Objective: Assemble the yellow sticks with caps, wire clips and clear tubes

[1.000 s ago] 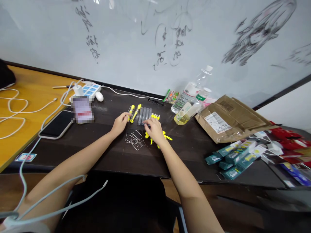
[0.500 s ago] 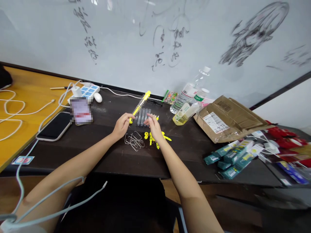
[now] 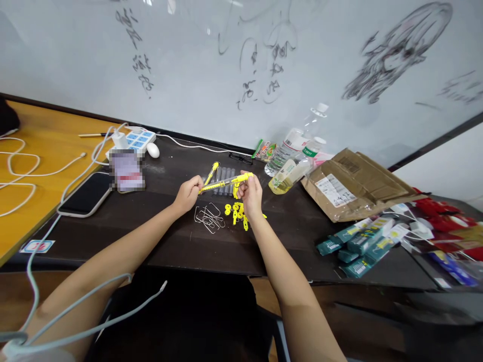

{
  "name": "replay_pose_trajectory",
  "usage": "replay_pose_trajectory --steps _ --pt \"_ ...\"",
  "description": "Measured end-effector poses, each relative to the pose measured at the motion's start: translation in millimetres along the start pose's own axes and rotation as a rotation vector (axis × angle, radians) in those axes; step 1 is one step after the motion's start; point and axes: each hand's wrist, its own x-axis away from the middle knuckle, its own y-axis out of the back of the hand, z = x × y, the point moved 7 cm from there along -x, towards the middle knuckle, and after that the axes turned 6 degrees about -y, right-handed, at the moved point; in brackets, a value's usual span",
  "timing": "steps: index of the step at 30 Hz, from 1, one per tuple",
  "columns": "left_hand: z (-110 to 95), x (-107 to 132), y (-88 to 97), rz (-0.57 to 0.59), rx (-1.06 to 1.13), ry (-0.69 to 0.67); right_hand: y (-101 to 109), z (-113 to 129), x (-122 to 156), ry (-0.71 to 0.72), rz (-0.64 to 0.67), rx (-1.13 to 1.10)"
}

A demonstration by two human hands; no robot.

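A slim clear tube with yellow ends and a yellow rod inside [image 3: 222, 184] is held nearly level above the dark table. My left hand [image 3: 189, 194] is closed on its left end. My right hand [image 3: 251, 195] pinches the yellow cap at its right end. Behind it lie several clear empty tubes [image 3: 225, 173] side by side and a yellow stick-like piece [image 3: 212, 172]. Below my right hand is a group of small yellow plastic parts [image 3: 237, 213], partly hidden by the hand. Bent metal wire pieces [image 3: 209, 218] lie in a heap between my forearms.
At the right stand two plastic bottles [image 3: 289, 173], a brown cardboard parcel [image 3: 354, 181] and teal boxes [image 3: 364, 246]. Eyeglasses [image 3: 240, 159] lie by the whiteboard. To the left are a phone [image 3: 86, 195], a power strip [image 3: 138, 141] and loose white cables [image 3: 32, 271].
The tube has swung from steeply slanted to nearly level, its far end coming down to the right. My right hand has moved from over the clear tubes to grip that end.
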Motion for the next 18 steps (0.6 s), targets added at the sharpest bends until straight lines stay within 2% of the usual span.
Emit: replay_pose_trajectory --steps 4,6,9,14,16,18 --pt "5 -1 14.2 -0.110 -0.223 0.108 -7 -8 2 -0.093 0.072 0.045" --pt "2 -3 17.6 -0.111 -0.385 0.105 -14 -16 4 -0.128 0.145 0.072" --pt "-5 -4 11.5 -0.009 -0.507 0.053 -26 -28 11 -0.155 0.266 0.120" --pt "-17 2 -18.6 0.321 -0.352 -0.086 -43 -40 22 -0.181 0.412 0.158" --pt "-15 5 -24.8 0.381 -0.354 -0.068 -43 -40 23 -0.174 0.412 0.154" --pt "-10 7 -26.1 0.385 -0.369 -0.030 -42 -39 22 -0.172 0.395 0.152"
